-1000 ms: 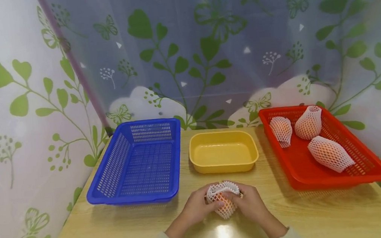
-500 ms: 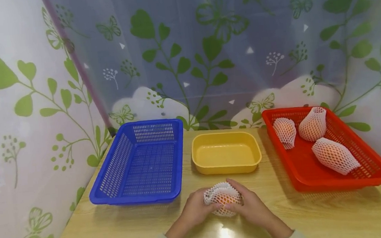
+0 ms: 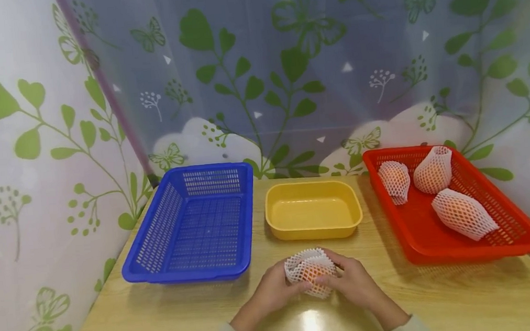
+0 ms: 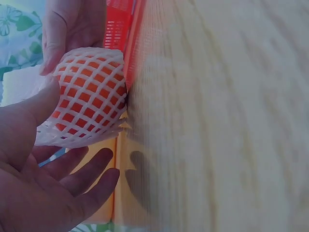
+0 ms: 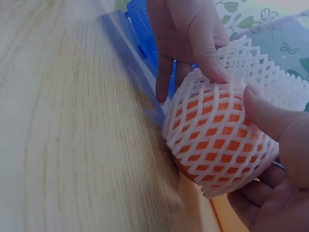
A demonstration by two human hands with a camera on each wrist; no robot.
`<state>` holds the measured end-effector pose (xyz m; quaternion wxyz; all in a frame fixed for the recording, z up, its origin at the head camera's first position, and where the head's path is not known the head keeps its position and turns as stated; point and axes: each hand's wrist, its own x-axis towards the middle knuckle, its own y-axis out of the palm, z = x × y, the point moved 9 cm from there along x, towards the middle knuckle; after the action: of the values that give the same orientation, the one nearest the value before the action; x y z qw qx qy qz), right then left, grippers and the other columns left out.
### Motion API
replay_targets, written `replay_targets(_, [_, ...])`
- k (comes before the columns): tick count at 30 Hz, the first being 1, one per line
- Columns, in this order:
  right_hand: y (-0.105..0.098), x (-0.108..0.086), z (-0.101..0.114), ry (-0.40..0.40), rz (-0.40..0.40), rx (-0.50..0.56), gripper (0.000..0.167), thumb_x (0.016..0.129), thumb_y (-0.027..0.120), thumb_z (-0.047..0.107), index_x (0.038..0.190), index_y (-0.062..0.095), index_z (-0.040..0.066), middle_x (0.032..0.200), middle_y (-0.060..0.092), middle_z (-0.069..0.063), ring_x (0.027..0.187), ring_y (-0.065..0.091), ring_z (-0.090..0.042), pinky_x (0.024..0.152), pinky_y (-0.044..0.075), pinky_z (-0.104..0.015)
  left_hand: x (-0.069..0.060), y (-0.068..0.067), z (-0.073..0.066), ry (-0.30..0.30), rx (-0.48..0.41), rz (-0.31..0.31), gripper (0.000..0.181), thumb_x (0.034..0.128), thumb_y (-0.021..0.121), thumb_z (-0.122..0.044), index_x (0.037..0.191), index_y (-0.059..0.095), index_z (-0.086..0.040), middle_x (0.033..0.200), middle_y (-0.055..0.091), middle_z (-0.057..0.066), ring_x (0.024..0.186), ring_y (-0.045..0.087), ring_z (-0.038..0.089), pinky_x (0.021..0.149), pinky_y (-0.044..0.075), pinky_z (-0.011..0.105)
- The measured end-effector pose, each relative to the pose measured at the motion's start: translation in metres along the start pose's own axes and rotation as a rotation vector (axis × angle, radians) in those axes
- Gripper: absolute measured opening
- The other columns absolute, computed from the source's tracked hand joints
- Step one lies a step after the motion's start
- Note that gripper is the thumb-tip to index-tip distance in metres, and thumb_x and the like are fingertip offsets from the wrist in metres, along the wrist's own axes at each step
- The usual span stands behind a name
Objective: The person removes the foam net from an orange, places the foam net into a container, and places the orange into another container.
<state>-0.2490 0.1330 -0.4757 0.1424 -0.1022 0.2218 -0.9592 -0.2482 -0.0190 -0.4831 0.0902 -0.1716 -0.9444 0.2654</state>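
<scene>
Both hands hold a round orange fruit in a white foam net, low over the wooden table in front of the yellow tray. My left hand grips its left side, thumb on the net; the left wrist view shows several fingers spread below it. On the right side my right hand grips the same fruit, its thumb pressing the net from the front and fingers behind. Loose netting gathers at one end of the fruit in the right wrist view. The fruit's far side is hidden.
Behind the hands stands a yellow tray. A blue basket is on the left. The red basket on the right contains three netted fruits. A patterned curtain hangs behind the table.
The net has been drawn further over the fruit, covering the part that showed bare one second ago. Fingers and thumbs have shifted slightly; the hands stay in about the same place.
</scene>
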Motion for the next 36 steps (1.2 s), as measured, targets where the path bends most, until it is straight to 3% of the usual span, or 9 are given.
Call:
replay_targets(8, [-0.003,0.001,0.001,0.003,-0.06,0.038,0.048,0.084,0.076,0.026,0.126,0.064,0.005,0.136,0.058,-0.007,0.129,0.049,-0.031,0.107,0.037,-0.05,0.001,0.001,-0.002,0.024,-0.034,0.008,0.051,0.0825,0.078,-0.027,0.126,0.06,-0.006,0.115,0.068,0.005,0.107,0.062,0.018,0.098,0.048,0.034])
replay_targets(13, [0.0,0.003,0.004,0.005,-0.036,0.04,0.052,0.085,0.075,0.024,0.131,0.06,0.003,0.135,0.058,-0.009,0.128,0.049,-0.03,0.106,0.037,-0.05,0.0,-0.001,-0.002,0.028,-0.048,-0.009,0.066,0.0824,0.078,-0.027,0.138,0.051,-0.004,0.125,0.064,0.009,0.113,0.06,0.023,0.101,0.046,0.038])
replay_targets(19, [0.004,0.002,0.004,0.031,-0.012,0.069,0.056,0.086,0.075,0.021,0.135,0.055,0.002,0.13,0.061,-0.01,0.123,0.053,-0.028,0.103,0.043,-0.043,0.0,-0.003,0.0,0.032,-0.047,-0.031,0.053,0.081,0.079,-0.029,0.125,0.06,-0.005,0.119,0.065,0.011,0.108,0.061,0.025,0.098,0.048,0.041])
replay_targets(23, [0.005,0.001,0.007,0.022,-0.018,0.081,0.058,0.086,0.075,0.02,0.137,0.053,0.002,0.13,0.06,-0.014,0.123,0.053,-0.032,0.1,0.046,-0.045,0.001,-0.006,0.001,0.06,-0.016,-0.043,0.051,0.0813,0.078,-0.027,0.124,0.062,-0.004,0.119,0.064,0.011,0.11,0.06,0.026,0.099,0.046,0.043])
replay_targets(29, [0.011,0.001,0.008,-0.056,0.009,-0.018,0.078,0.079,0.081,0.026,0.143,0.044,0.002,0.143,0.048,-0.017,0.127,0.048,-0.034,0.104,0.04,-0.053,0.001,-0.012,-0.004,0.089,0.056,-0.065,0.044,0.081,0.078,-0.023,0.121,0.066,-0.008,0.112,0.065,0.007,0.106,0.06,0.023,0.097,0.047,0.041])
replay_targets(33, [0.013,0.001,0.01,-0.088,0.019,-0.081,0.082,0.077,0.082,0.034,0.142,0.045,0.001,0.133,0.057,-0.011,0.114,0.056,-0.023,0.097,0.047,-0.041,0.001,-0.016,-0.006,0.095,0.045,-0.088,0.039,0.0822,0.077,-0.022,0.116,0.068,-0.006,0.111,0.065,0.007,0.104,0.06,0.024,0.095,0.048,0.04])
replay_targets(36, [0.013,0.002,0.014,-0.105,0.015,-0.109,0.076,0.077,0.081,0.034,0.138,0.05,0.001,0.126,0.062,-0.008,0.106,0.059,-0.019,0.091,0.05,-0.035,0.002,-0.018,-0.006,0.094,0.023,-0.1,0.038,0.0817,0.078,-0.022,0.113,0.068,-0.004,0.117,0.062,0.01,0.113,0.056,0.027,0.099,0.045,0.044])
